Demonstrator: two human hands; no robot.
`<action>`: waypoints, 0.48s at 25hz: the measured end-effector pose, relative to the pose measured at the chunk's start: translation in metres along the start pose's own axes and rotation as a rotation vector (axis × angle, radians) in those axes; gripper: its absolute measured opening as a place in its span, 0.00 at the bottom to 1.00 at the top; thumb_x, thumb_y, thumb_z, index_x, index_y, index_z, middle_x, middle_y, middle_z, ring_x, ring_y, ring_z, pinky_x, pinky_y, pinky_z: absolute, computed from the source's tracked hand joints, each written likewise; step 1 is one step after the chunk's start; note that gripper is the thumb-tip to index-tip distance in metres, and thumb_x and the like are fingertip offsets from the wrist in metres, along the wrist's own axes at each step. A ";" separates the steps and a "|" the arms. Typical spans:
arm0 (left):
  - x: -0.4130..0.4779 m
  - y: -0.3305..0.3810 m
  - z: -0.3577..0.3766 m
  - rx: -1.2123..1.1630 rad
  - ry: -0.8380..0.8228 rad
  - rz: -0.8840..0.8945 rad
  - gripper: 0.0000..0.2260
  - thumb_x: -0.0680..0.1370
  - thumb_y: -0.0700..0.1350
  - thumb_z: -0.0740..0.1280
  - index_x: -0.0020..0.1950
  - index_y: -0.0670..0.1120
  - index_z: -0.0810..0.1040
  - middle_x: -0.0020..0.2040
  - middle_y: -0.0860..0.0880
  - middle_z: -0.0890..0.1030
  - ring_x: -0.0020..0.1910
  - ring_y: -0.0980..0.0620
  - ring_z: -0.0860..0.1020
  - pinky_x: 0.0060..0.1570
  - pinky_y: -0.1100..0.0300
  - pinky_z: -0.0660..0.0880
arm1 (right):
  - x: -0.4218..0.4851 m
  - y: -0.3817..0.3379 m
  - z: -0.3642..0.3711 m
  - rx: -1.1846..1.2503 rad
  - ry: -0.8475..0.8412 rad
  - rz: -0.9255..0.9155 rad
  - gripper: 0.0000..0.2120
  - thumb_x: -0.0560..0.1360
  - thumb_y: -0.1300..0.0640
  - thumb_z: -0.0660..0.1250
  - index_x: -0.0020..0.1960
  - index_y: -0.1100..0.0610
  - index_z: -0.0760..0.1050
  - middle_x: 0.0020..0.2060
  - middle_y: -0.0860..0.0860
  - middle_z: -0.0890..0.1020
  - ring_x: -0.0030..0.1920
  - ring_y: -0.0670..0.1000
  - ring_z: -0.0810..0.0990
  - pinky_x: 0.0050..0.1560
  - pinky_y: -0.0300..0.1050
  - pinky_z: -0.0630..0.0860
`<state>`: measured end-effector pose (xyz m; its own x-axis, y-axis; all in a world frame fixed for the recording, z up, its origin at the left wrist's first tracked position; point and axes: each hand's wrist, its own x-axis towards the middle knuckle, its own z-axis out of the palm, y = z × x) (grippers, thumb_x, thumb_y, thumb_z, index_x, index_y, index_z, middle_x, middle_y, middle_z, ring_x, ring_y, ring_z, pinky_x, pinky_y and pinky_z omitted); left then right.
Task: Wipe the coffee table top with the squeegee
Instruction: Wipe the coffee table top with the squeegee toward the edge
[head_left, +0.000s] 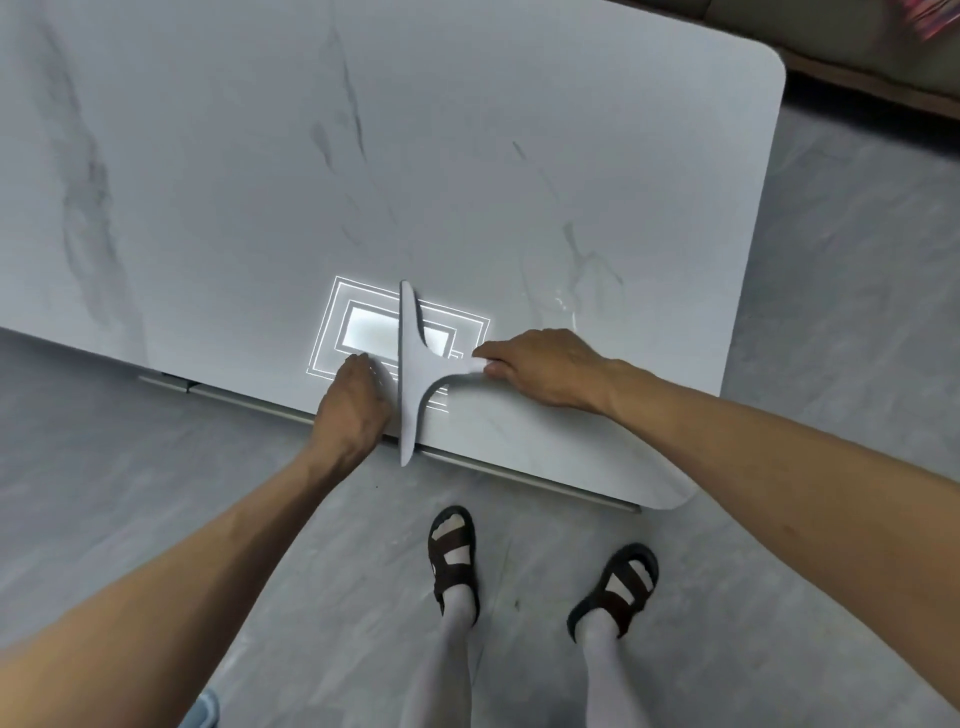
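A pale grey squeegee (411, 364) lies flat on the white marbled coffee table (260, 182) near its front edge, blade running front to back, its near tip past the edge. My right hand (540, 366) pinches the squeegee's curved handle end between thumb and fingers. My left hand (353, 402) rests with bent fingers on the table's front edge, just left of the blade and touching it or nearly so. A small wet patch (563, 306) glistens on the top to the right of the squeegee.
A bright ceiling light reflection (363, 332) shows on the top under the squeegee. A metal rail (249, 402) runs below the table's front edge. My sandalled feet (452, 551) stand on the grey tiled floor. A sofa base (883, 67) lies at the far right.
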<state>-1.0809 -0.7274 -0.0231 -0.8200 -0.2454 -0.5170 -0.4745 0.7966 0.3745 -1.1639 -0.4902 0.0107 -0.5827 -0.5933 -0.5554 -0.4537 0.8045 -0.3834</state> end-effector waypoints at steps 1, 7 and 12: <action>-0.001 0.004 0.006 0.004 -0.002 0.023 0.19 0.75 0.35 0.64 0.65 0.39 0.68 0.59 0.38 0.76 0.56 0.38 0.76 0.50 0.53 0.72 | -0.004 0.012 -0.001 0.004 0.020 0.030 0.17 0.81 0.43 0.50 0.67 0.40 0.68 0.60 0.50 0.79 0.60 0.56 0.76 0.52 0.50 0.69; -0.013 0.067 0.041 0.149 -0.026 0.157 0.18 0.75 0.36 0.63 0.65 0.38 0.67 0.64 0.38 0.70 0.61 0.39 0.71 0.61 0.46 0.71 | -0.072 0.119 -0.015 0.052 0.097 0.254 0.16 0.80 0.44 0.49 0.63 0.36 0.70 0.55 0.46 0.81 0.52 0.54 0.77 0.45 0.49 0.69; -0.022 0.135 0.077 0.353 -0.056 0.217 0.22 0.76 0.37 0.53 0.69 0.33 0.63 0.67 0.35 0.67 0.65 0.36 0.67 0.67 0.49 0.64 | -0.117 0.180 -0.014 0.097 0.163 0.335 0.16 0.81 0.45 0.51 0.64 0.37 0.71 0.53 0.45 0.82 0.52 0.54 0.78 0.45 0.48 0.71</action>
<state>-1.1027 -0.5717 -0.0204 -0.8657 -0.0286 -0.4997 -0.1461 0.9693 0.1977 -1.1868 -0.2765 0.0175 -0.7910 -0.2873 -0.5402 -0.1584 0.9490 -0.2727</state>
